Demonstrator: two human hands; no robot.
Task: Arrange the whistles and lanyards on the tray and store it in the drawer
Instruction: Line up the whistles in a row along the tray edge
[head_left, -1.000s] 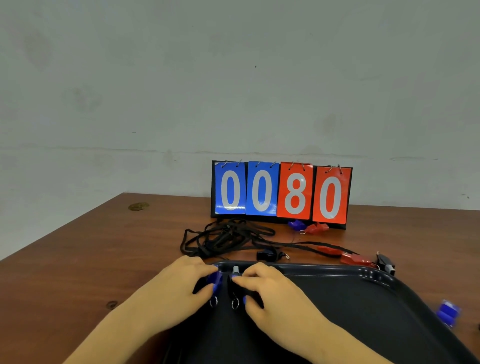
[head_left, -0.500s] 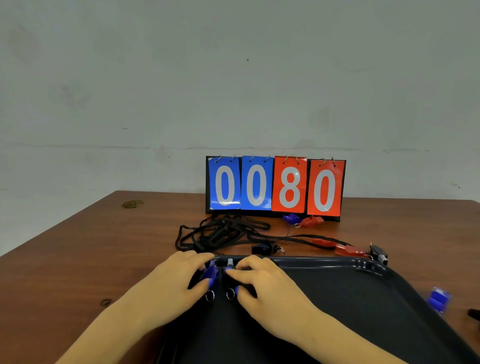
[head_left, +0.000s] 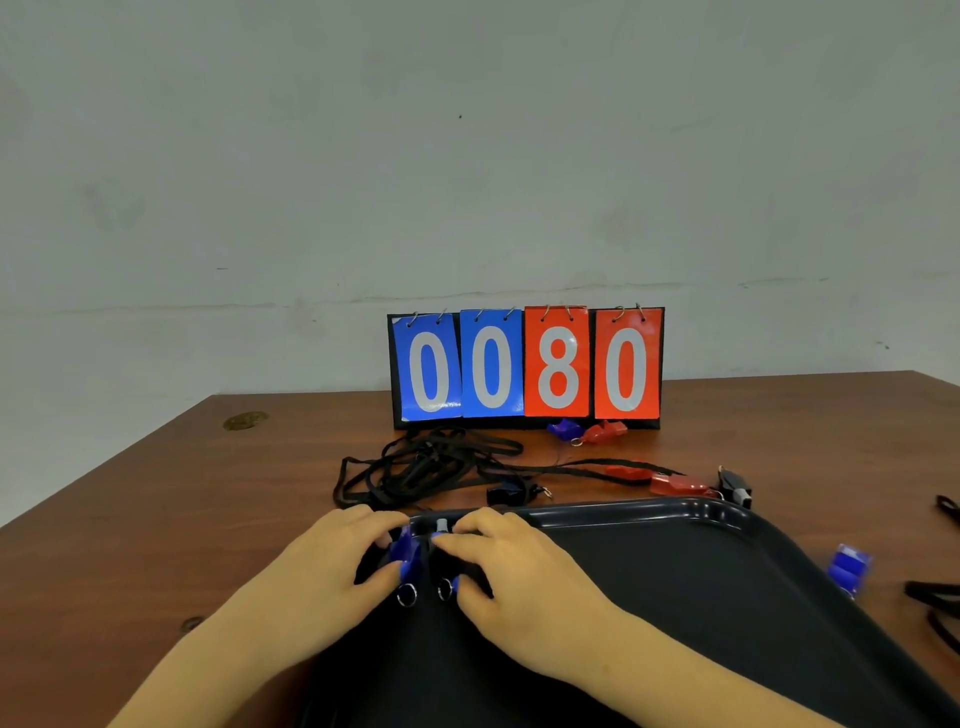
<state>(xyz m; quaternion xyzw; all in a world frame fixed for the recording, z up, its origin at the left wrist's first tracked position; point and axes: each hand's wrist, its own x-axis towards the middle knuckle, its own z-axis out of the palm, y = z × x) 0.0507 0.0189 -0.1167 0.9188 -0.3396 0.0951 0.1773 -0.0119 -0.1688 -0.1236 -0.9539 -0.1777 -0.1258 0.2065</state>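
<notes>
Left hand (head_left: 322, 577) pinches a blue whistle (head_left: 405, 556); right hand (head_left: 511, 577) pinches another on the tray (head_left: 675, 512). Likely light, hard, slippery plastic; best pinched across the body.

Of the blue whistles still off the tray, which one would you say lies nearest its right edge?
The blue plastic whistle alone beside the black tray's right rim; the other blue whistle lies far back by the scoreboard, next to a red one.

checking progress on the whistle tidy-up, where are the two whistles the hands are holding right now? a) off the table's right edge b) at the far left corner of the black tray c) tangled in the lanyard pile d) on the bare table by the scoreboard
b: the left hand and right hand each pinch a blue whistle side by side at the far left corner of the black tray, key rings pointing toward the person.
</notes>
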